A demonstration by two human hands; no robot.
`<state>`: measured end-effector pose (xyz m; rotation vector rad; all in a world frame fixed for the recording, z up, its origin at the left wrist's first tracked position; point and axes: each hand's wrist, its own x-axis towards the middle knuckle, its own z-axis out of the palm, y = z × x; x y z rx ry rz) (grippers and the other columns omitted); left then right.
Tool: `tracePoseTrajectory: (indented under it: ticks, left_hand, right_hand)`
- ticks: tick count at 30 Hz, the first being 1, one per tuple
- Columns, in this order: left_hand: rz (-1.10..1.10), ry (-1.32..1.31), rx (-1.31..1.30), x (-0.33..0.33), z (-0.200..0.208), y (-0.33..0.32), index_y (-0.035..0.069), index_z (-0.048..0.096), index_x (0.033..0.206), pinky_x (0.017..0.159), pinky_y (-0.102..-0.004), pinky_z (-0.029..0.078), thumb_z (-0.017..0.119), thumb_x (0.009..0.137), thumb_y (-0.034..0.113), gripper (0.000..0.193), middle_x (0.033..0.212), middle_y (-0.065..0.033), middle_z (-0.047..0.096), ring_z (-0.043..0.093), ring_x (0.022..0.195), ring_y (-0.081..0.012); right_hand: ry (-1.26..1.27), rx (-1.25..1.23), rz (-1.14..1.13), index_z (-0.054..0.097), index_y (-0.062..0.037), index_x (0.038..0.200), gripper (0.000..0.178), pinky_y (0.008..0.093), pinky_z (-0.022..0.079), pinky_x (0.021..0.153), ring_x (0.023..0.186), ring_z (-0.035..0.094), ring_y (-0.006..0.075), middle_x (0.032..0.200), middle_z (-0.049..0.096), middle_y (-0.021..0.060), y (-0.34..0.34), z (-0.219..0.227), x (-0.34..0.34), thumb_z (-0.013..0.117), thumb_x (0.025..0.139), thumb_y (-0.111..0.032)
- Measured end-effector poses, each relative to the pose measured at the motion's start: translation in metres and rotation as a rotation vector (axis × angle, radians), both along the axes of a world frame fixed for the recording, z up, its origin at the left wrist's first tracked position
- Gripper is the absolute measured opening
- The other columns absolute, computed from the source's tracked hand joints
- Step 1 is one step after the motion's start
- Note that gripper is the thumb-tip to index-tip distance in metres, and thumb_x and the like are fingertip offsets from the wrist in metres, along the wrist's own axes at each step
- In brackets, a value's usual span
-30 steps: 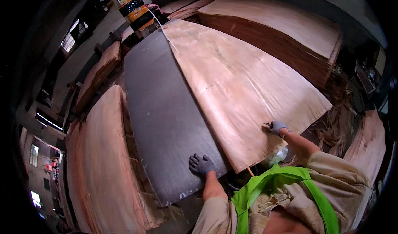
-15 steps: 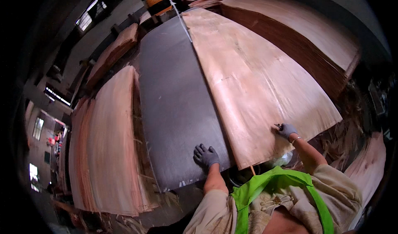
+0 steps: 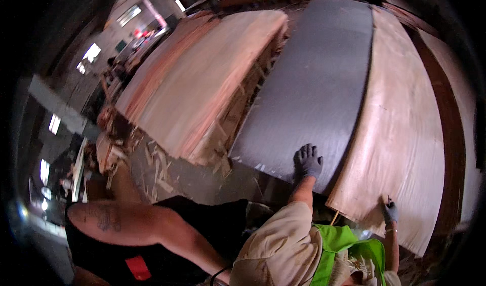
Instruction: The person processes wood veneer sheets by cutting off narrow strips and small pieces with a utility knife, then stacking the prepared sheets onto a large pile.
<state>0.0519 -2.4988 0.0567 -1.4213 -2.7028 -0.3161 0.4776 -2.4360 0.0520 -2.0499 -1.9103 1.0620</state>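
Observation:
My left hand (image 3: 309, 162), in a grey glove, lies flat with fingers spread near the front end of a long dark grey sheet (image 3: 324, 78). To its right, my right hand (image 3: 390, 213), also gloved, rests on the near part of a pale wood veneer sheet (image 3: 400, 119). Its fingers are closed round a small thin dark tool (image 3: 389, 199), whose tip pokes out; the rest is hidden. The veneer's left edge runs along the dark sheet, and small creases cross its surface.
At my left, close by, is another person in black, with a bare arm (image 3: 152, 230). A stack of veneer sheets (image 3: 202, 73) stands left of the dark sheet, and another stack (image 3: 445, 93) is at the far right. Wood scraps (image 3: 159, 172) litter the floor.
My view has swung to the left, so the sheets now appear farther right and the person in black has come into view. Both hands still rest on the same two sheets.

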Motion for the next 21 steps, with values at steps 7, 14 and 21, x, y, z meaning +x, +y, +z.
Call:
tracePoseTrajectory:
  ticks: [7,14,21]
  left_hand:
    - [-0.005,-0.025,-0.066,0.009,0.019,0.004,0.012,0.042,0.132,0.106,-0.0507,0.015,0.045,0.086,0.042,0.055,0.143,-0.0101,0.03,0.022,0.133,-0.0285]
    - [-0.01,-0.004,0.034,0.003,0.006,0.008,0.01,0.042,0.131,0.106,-0.0483,0.016,0.046,0.085,0.04,0.056,0.142,-0.0117,0.032,0.026,0.131,-0.0283]
    - [-0.035,-0.033,-0.054,0.015,0.038,0.014,0.01,0.041,0.131,0.106,-0.0474,0.016,0.047,0.085,0.04,0.055,0.142,-0.0106,0.032,0.025,0.131,-0.0269]
  right_hand:
    - [-0.134,0.426,-0.016,0.06,-0.0037,0.102,0.026,0.0369,0.046,0.077,0.093,0.058,0.0306,0.102,0.064,0.0113,0.046,-0.023,0.039,0.047,0.091,-0.023]
    - [-0.365,0.605,-0.151,0.057,-0.0128,0.091,0.014,0.0412,0.044,0.08,0.096,0.053,0.0302,0.099,0.057,0.0076,0.048,0.018,-0.03,0.053,0.084,-0.025]
    - [-0.452,0.65,-0.092,0.057,-0.0131,0.096,0.018,0.0402,0.044,0.08,0.097,0.053,0.0291,0.104,0.058,0.0062,0.042,0.013,-0.016,0.052,0.086,-0.027]
